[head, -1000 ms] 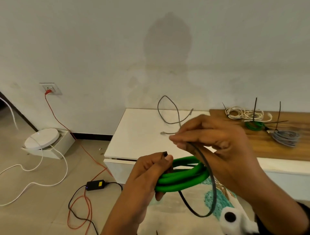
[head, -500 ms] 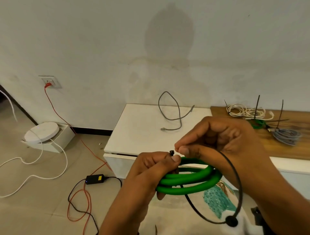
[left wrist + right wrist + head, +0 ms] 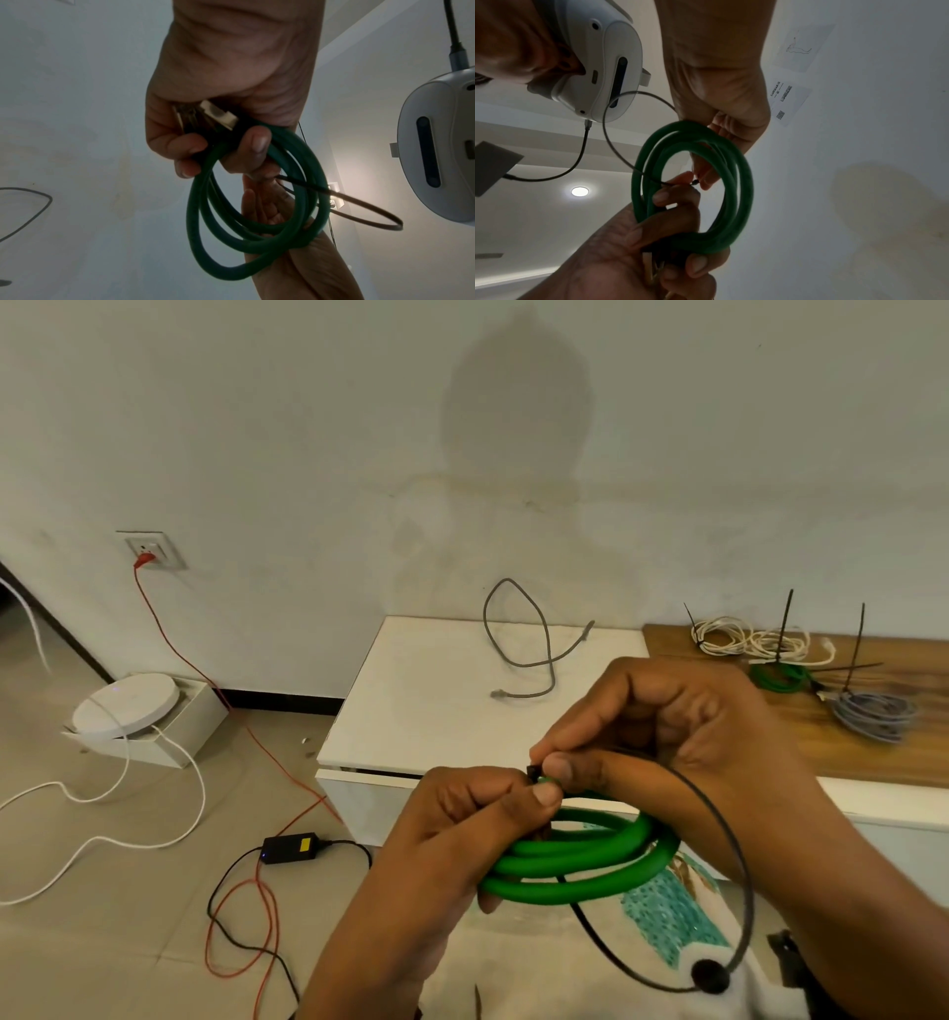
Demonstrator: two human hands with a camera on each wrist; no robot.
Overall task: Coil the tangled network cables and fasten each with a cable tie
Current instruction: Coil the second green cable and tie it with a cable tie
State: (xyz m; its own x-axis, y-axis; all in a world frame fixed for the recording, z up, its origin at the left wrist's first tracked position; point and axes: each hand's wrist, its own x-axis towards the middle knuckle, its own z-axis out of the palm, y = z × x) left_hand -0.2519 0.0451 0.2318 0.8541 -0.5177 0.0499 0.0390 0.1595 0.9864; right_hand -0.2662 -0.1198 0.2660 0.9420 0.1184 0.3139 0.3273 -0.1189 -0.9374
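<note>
I have the green cable [image 3: 580, 860] coiled in my left hand [image 3: 462, 819], fingers curled round it. My right hand [image 3: 662, 737] pinches the black cable tie [image 3: 739, 865] at its head, apparently threading. One grey cable [image 3: 524, 649] lies uncoiled beyond my fingers.

Head view: looks forward and down from above onto both hands, with the white surface [image 3: 436, 690], wall and floor behind. Left wrist view: sits close under the left hand [image 3: 231, 85] and faces upward along it toward wall and ceiling. Right wrist view: sits close under the right hand [image 3: 721, 89], also facing upward, and takes in the headset [image 3: 598, 67]. All three views share the green cable coil [image 3: 580, 865] and the black cable tie [image 3: 739, 875] held between the hands.
</note>
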